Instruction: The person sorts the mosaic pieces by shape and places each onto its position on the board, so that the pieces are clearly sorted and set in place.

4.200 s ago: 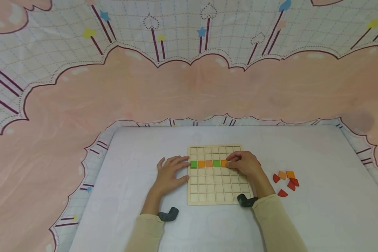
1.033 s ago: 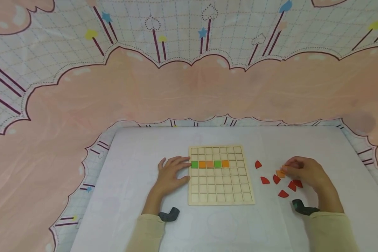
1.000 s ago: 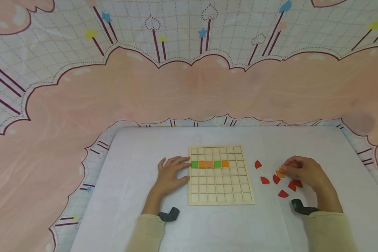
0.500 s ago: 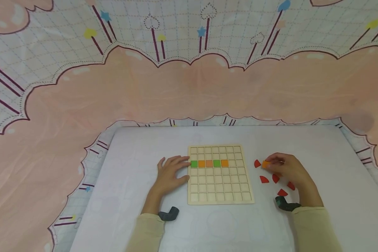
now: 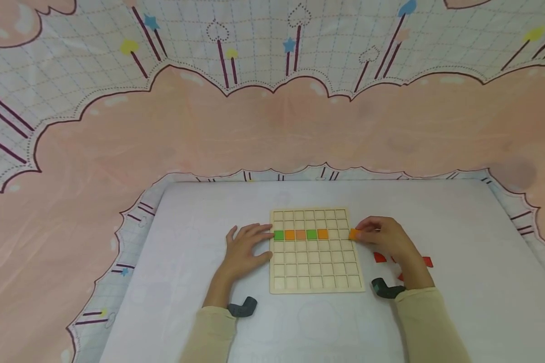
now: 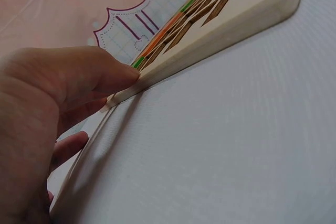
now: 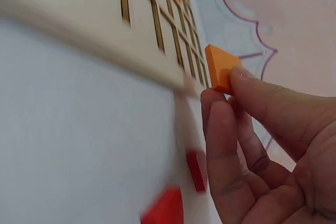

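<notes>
A square wooden board [image 5: 318, 262] with a grid of recessed cells lies on the white table. One row carries a green tile [image 5: 279, 235] at its left end, then orange, pale orange, green and orange tiles, with bare cells at its right end. My left hand [image 5: 247, 252] touches the board's left edge with spread fingers; in the left wrist view the thumb [image 6: 118, 72] rests along that edge. Thumb and fingers of my right hand [image 5: 388, 239] pinch an orange square tile [image 7: 221, 69], which overlaps the board's right edge in the head view, level with the tile row.
Red fan-shaped pieces [image 5: 379, 257] lie on the table right of the board, partly hidden by my right hand and forearm. Another red piece [image 5: 428, 261] shows beyond the forearm. A patterned cloth [image 5: 263, 131] hangs behind the table.
After leaving the tile row, my right hand reached the loose pieces on the right, took an orange tile and carried it left to the board's right edge. The left hand stays at the board.
</notes>
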Tool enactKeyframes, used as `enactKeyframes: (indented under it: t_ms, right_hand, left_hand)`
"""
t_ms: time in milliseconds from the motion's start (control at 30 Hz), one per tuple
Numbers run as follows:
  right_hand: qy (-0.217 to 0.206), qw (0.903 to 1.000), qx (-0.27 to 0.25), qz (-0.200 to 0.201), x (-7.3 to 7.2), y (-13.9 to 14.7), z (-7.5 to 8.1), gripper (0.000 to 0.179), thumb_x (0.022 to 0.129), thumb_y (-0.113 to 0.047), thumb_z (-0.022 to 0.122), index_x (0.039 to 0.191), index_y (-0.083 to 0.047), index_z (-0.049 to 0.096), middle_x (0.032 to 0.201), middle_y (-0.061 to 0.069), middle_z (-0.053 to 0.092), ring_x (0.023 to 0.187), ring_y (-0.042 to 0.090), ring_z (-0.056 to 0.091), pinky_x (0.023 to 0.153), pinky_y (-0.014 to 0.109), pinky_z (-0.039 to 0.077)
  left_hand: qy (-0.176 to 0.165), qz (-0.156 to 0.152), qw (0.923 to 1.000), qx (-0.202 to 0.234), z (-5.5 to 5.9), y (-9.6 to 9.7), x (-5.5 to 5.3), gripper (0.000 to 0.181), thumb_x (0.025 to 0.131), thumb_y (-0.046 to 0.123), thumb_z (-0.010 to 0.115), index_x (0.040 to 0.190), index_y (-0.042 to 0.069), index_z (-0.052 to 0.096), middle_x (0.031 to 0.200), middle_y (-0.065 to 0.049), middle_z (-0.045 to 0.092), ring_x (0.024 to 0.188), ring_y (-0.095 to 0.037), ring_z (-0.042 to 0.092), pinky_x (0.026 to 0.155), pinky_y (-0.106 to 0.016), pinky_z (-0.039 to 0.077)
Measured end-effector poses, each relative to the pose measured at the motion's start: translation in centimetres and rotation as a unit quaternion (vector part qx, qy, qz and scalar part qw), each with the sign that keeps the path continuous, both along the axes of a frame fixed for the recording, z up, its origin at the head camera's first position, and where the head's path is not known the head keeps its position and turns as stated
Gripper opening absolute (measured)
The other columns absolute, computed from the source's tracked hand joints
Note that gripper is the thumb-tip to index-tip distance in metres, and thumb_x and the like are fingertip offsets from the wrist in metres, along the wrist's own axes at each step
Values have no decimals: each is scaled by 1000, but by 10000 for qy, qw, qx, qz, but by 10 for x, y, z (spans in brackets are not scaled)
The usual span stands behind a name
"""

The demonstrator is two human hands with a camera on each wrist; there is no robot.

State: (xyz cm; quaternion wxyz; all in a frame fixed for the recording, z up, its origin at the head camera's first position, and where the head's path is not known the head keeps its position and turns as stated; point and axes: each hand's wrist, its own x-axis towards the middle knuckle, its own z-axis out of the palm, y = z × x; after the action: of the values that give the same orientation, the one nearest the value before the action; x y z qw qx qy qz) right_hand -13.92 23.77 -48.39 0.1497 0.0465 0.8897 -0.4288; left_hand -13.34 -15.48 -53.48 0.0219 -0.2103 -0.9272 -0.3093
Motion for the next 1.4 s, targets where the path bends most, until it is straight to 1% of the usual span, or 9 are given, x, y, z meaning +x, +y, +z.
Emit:
enactKeyframes:
  t_ms: [167,233,400,533,700,867,1100,1267,1400]
  right_hand:
    - [138,9998,-111,129,-6,-17,-2,24,91,-25,76,110,-11,73,101,7,72,94,22,61,76,28,53]
    - [232,9995,-146,155,-8,-23,-2,24,90,-24,76,109,-10,73,99,6,73,92,21,62,76,28,52]
    - [318,9991,-295,0,-9,-36,-2,27,88,-25,80,107,-8,73,95,5,73,88,18,60,75,27,49]
    - [267,9987,-381,-195,-9,-44,-2,26,87,-22,81,105,-6,73,92,5,73,86,17,60,75,27,48]
    - [385,9990,-103,-220,-10,-51,-5,21,87,-20,81,101,-6,74,89,5,73,87,20,61,77,29,46]
    - [410,9989,73,-221,-12,-54,-8,19,88,-21,80,102,-8,76,88,5,71,88,21,60,76,29,45]
    - [459,9983,309,-198,-12,-57,-10,17,89,-22,79,101,-10,76,86,4,70,85,22,59,74,30,43]
    - [511,9978,369,-199,-11,-58,-9,17,89,-21,78,101,-10,75,86,4,70,86,21,59,74,30,43]
    - [452,9981,382,-192,-11,-58,-9,16,90,-20,77,102,-10,74,87,4,70,87,22,59,75,30,43]
  left_hand:
    - [-29,15,10000,16,0,-1,0,46,83,31,76,128,26,71,149,10,58,144,-24,43,120,-66,6]
    - [-44,9,10000,19,1,-1,0,46,83,31,76,128,26,71,149,10,58,144,-25,43,120,-66,6]
    - [-32,2,10000,29,0,-1,0,45,84,31,76,128,26,71,149,10,58,144,-24,43,120,-66,6]
    - [-20,2,10000,29,0,-1,0,45,83,30,76,128,26,71,149,10,58,143,-24,43,120,-66,6]
    - [7,-4,10000,48,1,0,1,46,82,30,77,128,25,71,148,10,58,143,-24,44,119,-66,6]
    - [31,5,10000,17,0,-1,0,45,83,30,77,127,26,71,148,11,58,143,-24,44,119,-66,6]
    - [57,8,10000,9,0,-1,0,45,83,31,76,127,26,71,148,10,58,143,-24,44,119,-66,7]
    - [58,9,10000,47,1,0,1,45,82,30,76,127,25,72,148,10,59,143,-24,44,119,-67,7]
    - [35,10,10000,41,0,0,1,45,83,31,76,127,26,71,148,10,58,143,-24,44,119,-66,6]
